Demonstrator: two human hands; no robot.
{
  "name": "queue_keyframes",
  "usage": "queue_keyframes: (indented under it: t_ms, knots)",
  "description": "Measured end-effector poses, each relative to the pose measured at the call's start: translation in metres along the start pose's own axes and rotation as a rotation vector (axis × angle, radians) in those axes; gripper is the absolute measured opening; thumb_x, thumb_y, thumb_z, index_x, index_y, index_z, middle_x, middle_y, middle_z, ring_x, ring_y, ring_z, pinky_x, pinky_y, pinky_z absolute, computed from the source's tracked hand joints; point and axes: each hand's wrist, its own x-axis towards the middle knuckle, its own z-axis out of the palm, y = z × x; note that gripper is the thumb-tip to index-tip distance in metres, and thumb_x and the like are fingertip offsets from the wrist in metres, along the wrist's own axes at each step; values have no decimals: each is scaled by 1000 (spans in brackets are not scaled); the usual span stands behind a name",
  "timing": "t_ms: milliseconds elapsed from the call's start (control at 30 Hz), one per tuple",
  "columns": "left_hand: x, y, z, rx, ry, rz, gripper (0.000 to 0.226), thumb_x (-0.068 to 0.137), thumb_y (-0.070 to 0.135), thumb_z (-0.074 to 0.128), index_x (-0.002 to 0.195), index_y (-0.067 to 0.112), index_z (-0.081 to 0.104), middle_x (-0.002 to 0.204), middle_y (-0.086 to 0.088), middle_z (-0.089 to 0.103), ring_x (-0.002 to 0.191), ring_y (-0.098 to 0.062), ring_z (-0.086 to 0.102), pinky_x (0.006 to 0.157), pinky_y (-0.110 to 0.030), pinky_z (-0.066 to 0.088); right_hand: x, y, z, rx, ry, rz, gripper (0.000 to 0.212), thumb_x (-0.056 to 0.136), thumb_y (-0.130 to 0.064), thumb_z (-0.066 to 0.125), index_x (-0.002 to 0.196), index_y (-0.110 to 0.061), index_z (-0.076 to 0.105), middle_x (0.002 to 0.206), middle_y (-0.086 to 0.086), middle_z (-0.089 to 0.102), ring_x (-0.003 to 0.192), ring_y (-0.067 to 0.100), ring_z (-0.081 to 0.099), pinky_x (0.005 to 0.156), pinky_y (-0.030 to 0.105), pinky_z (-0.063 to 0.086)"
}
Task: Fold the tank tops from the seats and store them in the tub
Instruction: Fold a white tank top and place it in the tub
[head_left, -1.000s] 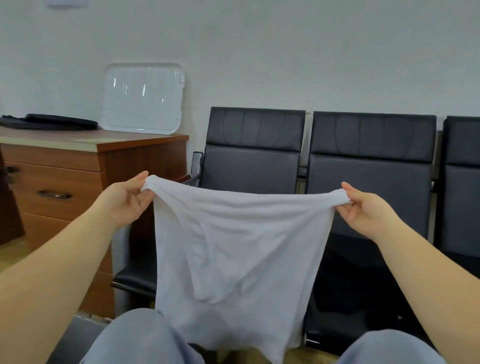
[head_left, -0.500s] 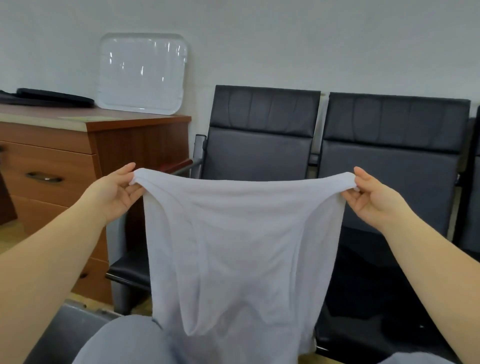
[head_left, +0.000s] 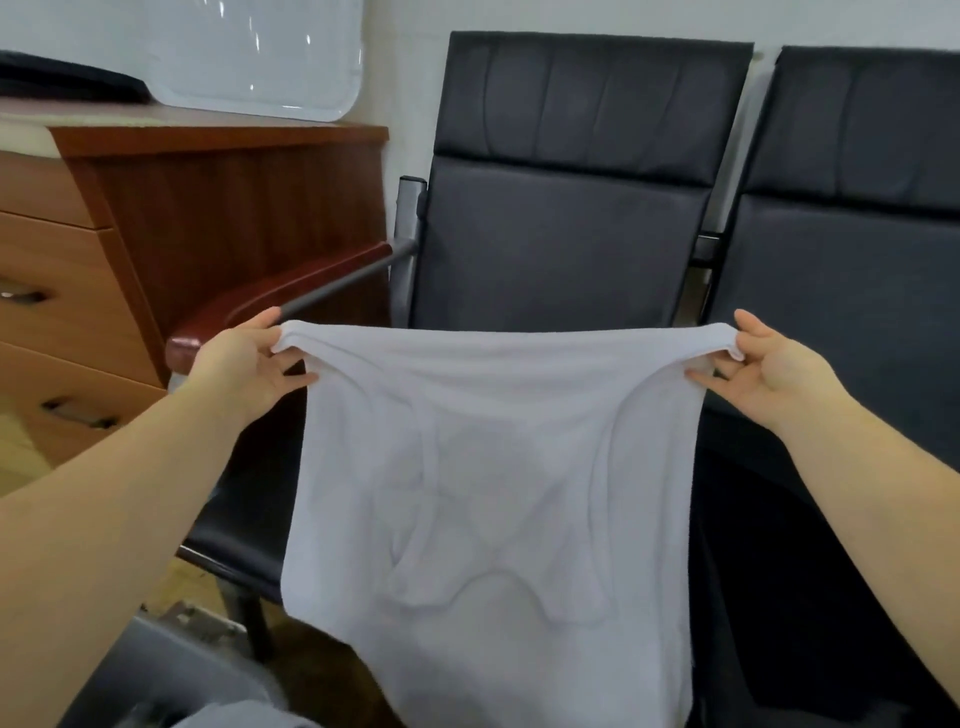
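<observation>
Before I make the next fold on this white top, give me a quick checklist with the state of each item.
1. Left hand pinches a top corner of the white tank top: ok.
2. Right hand pinches the other corner: ok.
3. Top edge stretched flat between both grips: ok.
4. Cloth hanging free of the black seats: cannot tell.
5. Straps tucked evenly behind: cannot tell.
6. Tub in view: cannot tell.

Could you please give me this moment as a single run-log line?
phase: folding | left hand: pinches top corner | right hand: pinches other corner | white tank top: hanging, held taut before black seats
</observation>
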Motion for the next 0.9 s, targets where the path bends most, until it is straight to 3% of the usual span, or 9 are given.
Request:
queue_keyframes:
  t_ms: [133, 300, 400, 567, 667, 767, 900]
  knots:
    - [25, 0, 17, -30, 26, -25, 59, 96, -7, 20, 151, 14, 27, 151, -13, 37, 138, -33, 37, 113, -60, 23, 35, 10, 10, 26, 31, 27, 47, 100, 2, 31, 142, -15, 43, 137, 14, 49, 125, 33, 51, 106, 59, 36]
    - [49, 3, 30, -150, 72, -11, 61, 90, -6, 25, 147, 13, 35, 149, -15, 38, 134, -36, 41, 108, -64, 29, 64, 18, 22, 113, 31, 34, 49, 99, 3, 30, 142, -16, 43, 111, 10, 58, 117, 35, 55, 106, 62, 32]
    - [54, -1, 33, -192, 86, -6, 59, 88, -5, 26, 143, 13, 41, 149, -17, 38, 133, -39, 42, 109, -64, 28, 67, 25, 24, 144, -9, 35, 54, 98, 4, 29, 147, -17, 35, 110, 9, 58, 119, 34, 54, 106, 62, 31]
    - [49, -10, 24, -259, 118, -10, 37, 86, -2, 30, 105, 12, 58, 133, -20, 50, 116, -42, 55, 106, -64, 33, 56, 38, 16, 165, -28, 58, 57, 96, 6, 30, 148, -17, 33, 117, 12, 55, 105, 30, 60, 103, 61, 33]
    - [36, -12, 13, -246, 127, -30, 38, 88, -2, 30, 107, 11, 60, 125, -21, 50, 107, -41, 58, 101, -61, 40, 45, 40, 7, 149, -28, 70, 55, 96, 6, 32, 147, -16, 35, 111, 9, 58, 115, 31, 57, 105, 61, 31]
    - [10, -24, -2, -77, 126, -48, 41, 92, -4, 27, 114, 9, 59, 122, -18, 48, 104, -33, 59, 95, -50, 46, 24, 45, -8, 96, -35, 104, 51, 98, 3, 31, 146, -14, 36, 119, 10, 56, 107, 28, 59, 105, 57, 35]
    - [-27, -47, -38, 189, 103, -36, 38, 92, -6, 26, 87, 14, 57, 106, -14, 50, 84, -25, 53, 96, -43, 44, -6, 64, -35, 15, -35, 188, 45, 100, 2, 30, 143, -9, 39, 119, 12, 56, 100, 26, 59, 97, 44, 43]
